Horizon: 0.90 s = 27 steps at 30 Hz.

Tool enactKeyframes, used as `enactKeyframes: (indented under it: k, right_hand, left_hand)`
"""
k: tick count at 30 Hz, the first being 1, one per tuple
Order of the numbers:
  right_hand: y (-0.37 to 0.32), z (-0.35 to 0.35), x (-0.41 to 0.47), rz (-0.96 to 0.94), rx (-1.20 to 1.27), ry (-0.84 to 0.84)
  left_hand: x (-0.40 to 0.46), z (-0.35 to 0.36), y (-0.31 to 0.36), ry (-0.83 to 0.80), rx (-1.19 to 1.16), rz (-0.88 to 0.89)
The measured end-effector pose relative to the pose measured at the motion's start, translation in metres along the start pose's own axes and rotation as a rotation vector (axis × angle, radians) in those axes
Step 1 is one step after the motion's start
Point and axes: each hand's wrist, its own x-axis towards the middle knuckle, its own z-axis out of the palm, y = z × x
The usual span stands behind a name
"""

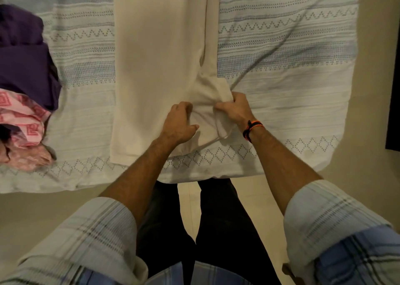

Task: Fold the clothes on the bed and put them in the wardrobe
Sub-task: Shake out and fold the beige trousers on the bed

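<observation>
Spread across the bed (pixel 281 68) is a patterned pale-blue cover. At left, purple clothes (pixel 23 62) and a pink patterned garment (pixel 23 120) are heaped. At centre, cream trousers (pixel 158 57) are laid lengthwise; their bunched waist is gripped by the left hand (pixel 178 122) and right hand (pixel 234 109).

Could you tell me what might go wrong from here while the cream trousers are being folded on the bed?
1. Both the left hand and the right hand bunch the cream trousers at the waist, so creases may get folded in.
2. The bedspread is already pulled into a ridge beside the right hand and may drag along.
</observation>
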Motion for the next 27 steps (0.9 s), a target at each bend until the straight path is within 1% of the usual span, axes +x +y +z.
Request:
enactKeyframes:
  k: [2, 3, 6, 8, 10, 12, 15, 18, 19, 20, 22, 23, 26, 27]
  right_hand:
    - [0.008, -0.007, 0.002, 0.004, 0.100, -0.007]
    - [0.010, -0.010, 0.001, -0.007, 0.115, 0.017]
    - [0.014, -0.019, 0.001, -0.074, 0.076, 0.174]
    - [0.014, -0.019, 0.000, -0.126, 0.088, 0.222]
    - [0.016, -0.016, -0.002, -0.113, 0.055, 0.259]
    - [0.018, -0.016, -0.006, -0.037, -0.021, 0.287]
    - [0.020, -0.021, -0.012, 0.057, -0.086, 0.230]
    - [0.019, -0.027, -0.013, 0.086, -0.247, 0.082]
    - [0.021, -0.029, -0.013, 0.092, -0.289, 0.063]
    - [0.024, -0.031, -0.013, 0.104, -0.291, 0.077]
    - [0.030, -0.035, -0.015, 0.183, -0.216, 0.131]
    - [0.032, -0.036, -0.016, 0.218, -0.217, 0.144]
    - [0.034, -0.038, -0.017, 0.269, -0.462, 0.120]
    - [0.033, -0.037, -0.019, 0.274, -0.501, 0.123]
  left_hand:
    - [0.000, 0.000, -0.001, 0.000, -0.007, 0.003]
    - [0.000, 0.000, -0.002, 0.001, -0.010, 0.005]
    - [0.000, 0.001, -0.004, 0.002, -0.008, 0.024]
    - [0.000, 0.001, -0.005, 0.001, -0.007, 0.029]
    - [0.000, 0.001, -0.005, 0.002, -0.001, 0.034]
    - [-0.001, 0.001, -0.006, -0.001, 0.008, 0.045]
    - [-0.003, 0.001, -0.006, -0.005, 0.009, 0.043]
    - [-0.004, 0.002, -0.006, -0.015, 0.007, 0.037]
    - [-0.004, 0.002, -0.006, -0.021, 0.007, 0.036]
    - [-0.004, 0.003, -0.006, -0.028, 0.008, 0.037]
    - [-0.005, 0.002, -0.006, -0.044, 0.017, 0.036]
    - [-0.006, 0.002, -0.006, -0.053, 0.024, 0.033]
    - [-0.009, 0.000, -0.007, -0.075, 0.035, 0.019]
    - [-0.010, -0.001, -0.007, -0.081, 0.040, 0.011]
